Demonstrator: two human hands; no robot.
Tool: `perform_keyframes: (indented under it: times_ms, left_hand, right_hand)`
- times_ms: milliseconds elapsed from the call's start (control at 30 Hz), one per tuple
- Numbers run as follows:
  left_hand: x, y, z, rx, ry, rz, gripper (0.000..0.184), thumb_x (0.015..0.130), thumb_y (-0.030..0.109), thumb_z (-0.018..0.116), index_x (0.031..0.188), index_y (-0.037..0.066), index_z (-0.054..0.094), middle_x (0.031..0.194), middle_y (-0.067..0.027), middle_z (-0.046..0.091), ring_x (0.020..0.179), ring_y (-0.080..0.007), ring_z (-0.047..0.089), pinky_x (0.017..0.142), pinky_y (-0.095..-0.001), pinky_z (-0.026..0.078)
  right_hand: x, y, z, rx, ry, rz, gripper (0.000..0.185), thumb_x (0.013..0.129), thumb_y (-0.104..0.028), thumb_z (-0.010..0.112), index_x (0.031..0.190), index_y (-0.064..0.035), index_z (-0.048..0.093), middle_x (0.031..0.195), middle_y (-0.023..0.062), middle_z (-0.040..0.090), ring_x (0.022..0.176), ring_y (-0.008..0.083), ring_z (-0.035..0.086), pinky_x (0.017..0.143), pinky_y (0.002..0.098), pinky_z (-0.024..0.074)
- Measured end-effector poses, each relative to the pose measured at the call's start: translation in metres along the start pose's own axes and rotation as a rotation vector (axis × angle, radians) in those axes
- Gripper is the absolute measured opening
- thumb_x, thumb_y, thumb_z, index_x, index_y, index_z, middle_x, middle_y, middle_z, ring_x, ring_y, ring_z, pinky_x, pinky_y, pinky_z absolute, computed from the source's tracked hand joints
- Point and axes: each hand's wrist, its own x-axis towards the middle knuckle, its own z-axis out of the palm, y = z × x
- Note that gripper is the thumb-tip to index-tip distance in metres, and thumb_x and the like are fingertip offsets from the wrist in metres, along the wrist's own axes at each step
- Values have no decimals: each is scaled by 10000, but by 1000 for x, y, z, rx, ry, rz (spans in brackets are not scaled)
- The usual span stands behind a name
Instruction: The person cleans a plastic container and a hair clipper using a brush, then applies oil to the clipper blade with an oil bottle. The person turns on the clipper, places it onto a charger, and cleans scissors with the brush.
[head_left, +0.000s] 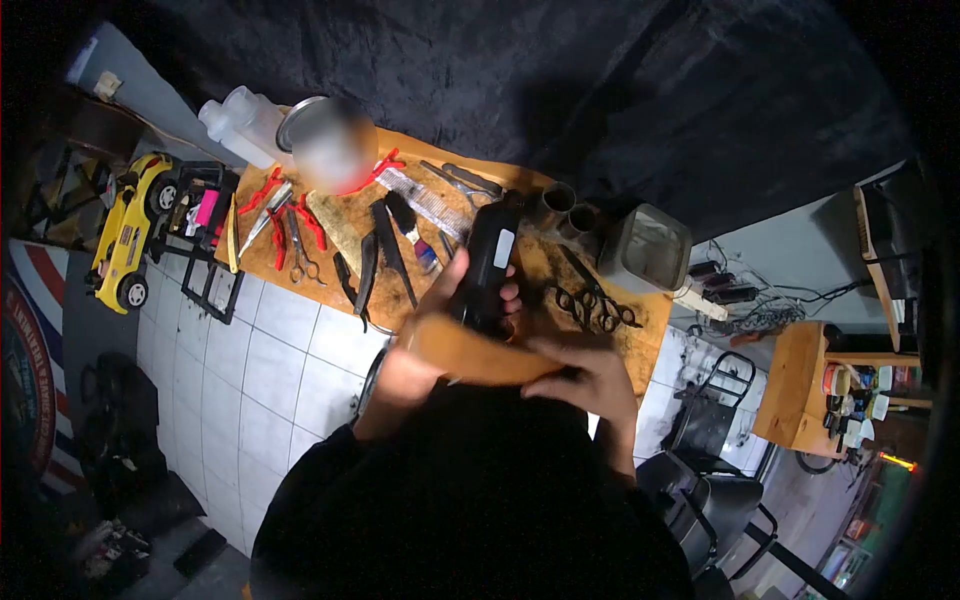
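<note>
My left hand (pixel 425 315) is closed around a black hair clipper (pixel 488 262) with a pale label, its thumb on one side and fingertips on the other. The clipper points away from me over the table. My right hand (pixel 595 372) grips the narrow end of an orange-brown, tapering thing (pixel 475 350), smeared by motion, perhaps a wooden-handled brush. Its wide end crosses in front of my left hand and the clipper's near end. Close by on the table lie black scissors (pixel 590 305), a dark-handled brush (pixel 415 235) and black combs (pixel 392 245).
The wooden table (pixel 645 335) carries red clips (pixel 278 235), silver scissors (pixel 300 255), a metal comb (pixel 425 200), dark cups (pixel 558 205) and a square container (pixel 648 245). White bottles (pixel 240 125) stand at its far left. A yellow toy car (pixel 132 230) is left; a black chair (pixel 700 500) stands right.
</note>
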Motion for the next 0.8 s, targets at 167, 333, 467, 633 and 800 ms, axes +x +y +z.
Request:
perform_keyframes:
  times_ms: [167,333,467,633,800]
  left_hand:
    - [-15,-3,27,139,179,-10,521,963,454,479,1263,30,518,1051,-111,635,923,-201,639,811,-368,556]
    - [-11,-1,20,91,164,-27,558,958,480,464,1274,22,506,1029,-120,620,923,-237,624,803,-402,543]
    - [-11,7,22,67,37,14,521,955,462,488,1209,10,540,1025,-129,626,989,-252,620,885,-393,514]
    - [-19,5,38,253,306,-27,478,942,404,538,1215,13,504,951,-130,624,885,-228,639,784,-339,534]
    - [-23,4,43,719,6,110,418,851,131,648,1228,12,512,919,-99,615,810,-141,617,704,-288,524]
  right_hand:
    - [12,22,0,-18,543,179,442,775,-157,771,1134,55,623,1008,180,691,943,218,654,884,327,475]
    - [10,19,-4,96,575,214,450,789,-138,758,1166,55,607,1026,175,686,986,164,617,898,303,460]
    - [-1,9,-8,16,150,9,469,723,-143,813,1124,32,642,1070,137,681,986,205,645,875,309,475]
    - [6,1,-1,-62,139,47,474,681,-192,834,1104,-43,682,1043,126,697,968,248,674,903,350,491]
    - [11,10,-7,-73,591,183,435,795,-102,741,1164,79,600,963,183,688,886,203,650,817,309,494]
